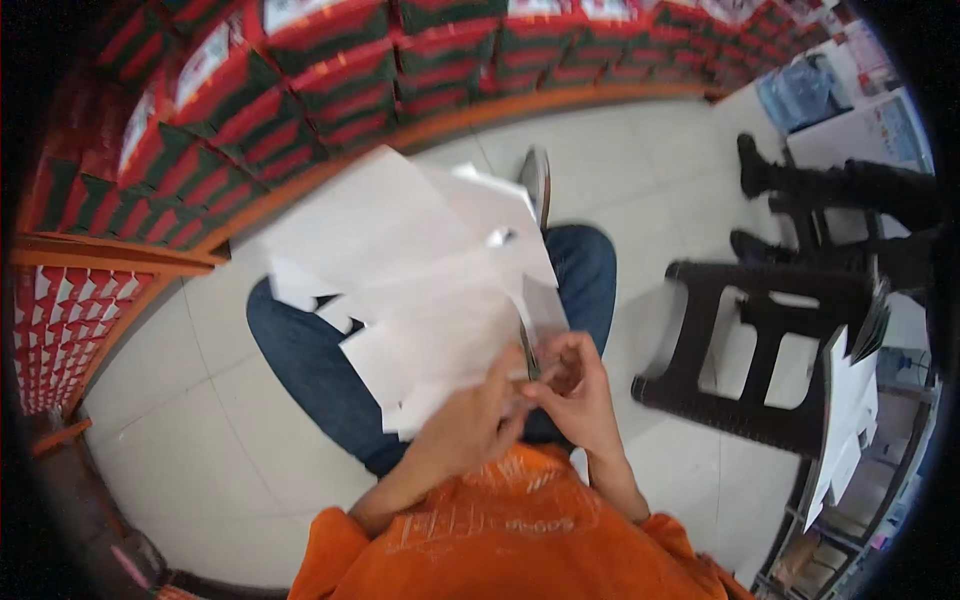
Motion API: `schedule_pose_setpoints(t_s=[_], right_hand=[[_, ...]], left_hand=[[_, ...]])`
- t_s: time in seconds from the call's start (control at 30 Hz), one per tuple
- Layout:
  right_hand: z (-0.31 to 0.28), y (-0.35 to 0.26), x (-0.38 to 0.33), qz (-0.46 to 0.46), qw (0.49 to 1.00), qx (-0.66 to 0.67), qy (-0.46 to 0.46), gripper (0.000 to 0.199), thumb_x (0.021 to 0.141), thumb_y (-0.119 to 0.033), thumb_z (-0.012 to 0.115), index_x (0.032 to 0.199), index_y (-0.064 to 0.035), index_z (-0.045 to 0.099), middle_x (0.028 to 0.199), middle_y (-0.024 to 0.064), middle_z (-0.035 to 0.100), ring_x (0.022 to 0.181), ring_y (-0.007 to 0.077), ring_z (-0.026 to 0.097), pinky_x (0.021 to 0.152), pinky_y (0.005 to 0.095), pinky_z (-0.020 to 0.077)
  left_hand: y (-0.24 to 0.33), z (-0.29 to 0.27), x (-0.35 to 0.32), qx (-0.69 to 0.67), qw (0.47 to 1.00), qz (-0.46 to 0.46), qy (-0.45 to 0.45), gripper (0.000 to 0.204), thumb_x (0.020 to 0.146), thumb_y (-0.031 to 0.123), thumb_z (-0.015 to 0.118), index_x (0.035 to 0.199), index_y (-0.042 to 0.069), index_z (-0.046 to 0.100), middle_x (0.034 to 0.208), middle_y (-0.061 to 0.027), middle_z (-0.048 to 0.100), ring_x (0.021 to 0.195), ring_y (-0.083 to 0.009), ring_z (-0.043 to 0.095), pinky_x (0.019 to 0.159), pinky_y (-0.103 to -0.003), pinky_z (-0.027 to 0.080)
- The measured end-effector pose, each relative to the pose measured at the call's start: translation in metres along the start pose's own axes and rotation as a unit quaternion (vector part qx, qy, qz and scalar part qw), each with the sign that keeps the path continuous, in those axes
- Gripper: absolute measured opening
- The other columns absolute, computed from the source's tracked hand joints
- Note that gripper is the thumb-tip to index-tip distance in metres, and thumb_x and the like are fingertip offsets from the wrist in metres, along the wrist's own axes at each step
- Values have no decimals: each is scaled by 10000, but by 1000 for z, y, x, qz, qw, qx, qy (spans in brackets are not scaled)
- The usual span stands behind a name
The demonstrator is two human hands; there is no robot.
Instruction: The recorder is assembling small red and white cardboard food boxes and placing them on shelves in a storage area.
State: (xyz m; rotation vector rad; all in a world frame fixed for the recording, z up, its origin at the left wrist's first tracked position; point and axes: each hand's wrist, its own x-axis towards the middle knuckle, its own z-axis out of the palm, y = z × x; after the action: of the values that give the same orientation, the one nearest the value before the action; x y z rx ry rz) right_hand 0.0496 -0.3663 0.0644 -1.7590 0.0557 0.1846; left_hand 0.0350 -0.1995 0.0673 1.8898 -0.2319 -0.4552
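Observation:
A large white cardboard sheet [430, 260] with cut flaps and slots lies across my lap, over both knees. It looks like an unfolded box blank. My left hand [475, 415] is at its near edge with curled fingers; motion smears the fingertips, so its grip is unclear. Close beside it, my right hand [580, 390] pinches the sheet's near right edge between thumb and bent fingers. A narrow dark green strip [530, 350] shows at that edge, just in front of the fingers. The two hands nearly touch.
Stacked red and green boxes [345, 90] line the far side behind an orange rail [480, 112]. To the right stand a dark plastic stool [690, 340], more white sheets [845, 430], a shelf rack [890, 500] and a blue water bottle [800, 92]. Another person's dark-clad legs [850, 182] reach in there.

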Motion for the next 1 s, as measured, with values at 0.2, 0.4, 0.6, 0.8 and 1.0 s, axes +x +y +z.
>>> schedule_pose_setpoints(t_s=[0.2, 0.4, 0.6, 0.8, 1.0], right_hand=[[19, -19, 18, -172, 965, 186, 61, 276, 938, -295, 626, 861, -62, 500, 713, -34, 429, 608, 58, 395, 553, 217, 356], [13, -64, 53, -242, 894, -137, -351, 246, 851, -184, 729, 1030, -34, 651, 581, -3, 498, 470, 66, 399, 448, 256, 329], [33, -67, 39, -63, 954, -155, -250, 342, 824, -293, 747, 1099, -108, 664, 596, 62, 541, 502, 246, 510, 527, 342, 421], [12, -75, 37, -312, 858, -260, -315, 666, 689, -354, 838, 1223, -80, 548, 991, 116, 560, 880, 277, 568, 733, 355, 461], [-41, -102, 68, -269, 802, -528, -81, 880, 631, -393, 857, 1349, -61, 470, 1345, 168, 462, 1271, 350, 399, 1059, 493, 295]], left_hand=[[36, -46, -24, -110, 990, 88, 8, 340, 902, 145, 600, 1179, -35, 519, 819, -180, 621, 723, -361, 638, 653, -363, 504], [28, -86, -42, -101, 991, -65, 56, 153, 877, 131, 628, 828, -13, 643, 547, -100, 583, 475, -163, 581, 508, -292, 452], [-29, -88, -48, -80, 994, 43, 60, 148, 808, 103, 669, 724, -11, 624, 501, -65, 531, 485, -75, 496, 488, -263, 407], [-17, -106, -47, -173, 983, 38, -40, 124, 763, 73, 725, 792, -16, 644, 619, -65, 627, 569, -96, 572, 548, -258, 448], [13, -131, -74, -21, 997, -29, 63, 199, 681, 93, 786, 854, 25, 717, 740, -74, 700, 745, -138, 675, 740, -261, 489]])
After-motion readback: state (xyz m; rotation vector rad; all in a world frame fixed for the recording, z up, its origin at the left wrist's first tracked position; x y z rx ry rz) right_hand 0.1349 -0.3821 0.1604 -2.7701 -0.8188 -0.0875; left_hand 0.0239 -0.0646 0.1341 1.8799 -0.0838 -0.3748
